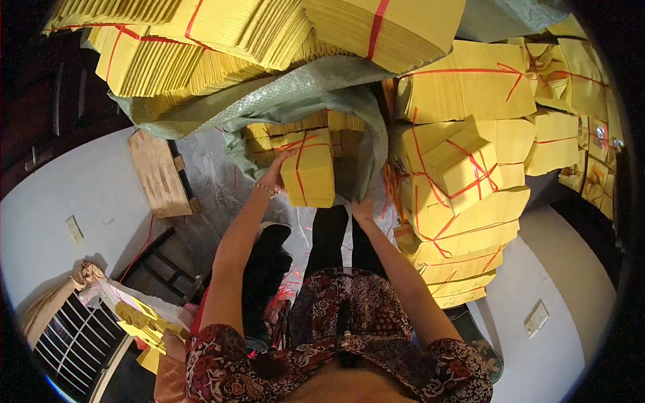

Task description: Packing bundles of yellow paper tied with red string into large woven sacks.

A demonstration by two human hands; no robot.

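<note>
My left hand [272,173] is closed on the left side of a bundle of yellow paper [314,178] tied crosswise with red ribbon. The bundle is tilted at the mouth of an open green woven sack [376,127]. Inside the sack, more yellow paper bundles [295,126] show behind it. My right hand [361,209] is at the near edge of the sack, with its fingers closed on the rim as far as they show. Part of the fingers is hidden by the fabric.
Tied yellow bundles [463,154] are piled high on the right. Beyond the sack, another full green sack [282,84] carries stacked bundles [235,33]. A wooden board [156,173] leans at the left wall. At lower left, another person's hand [175,344] is near yellow paper [144,326].
</note>
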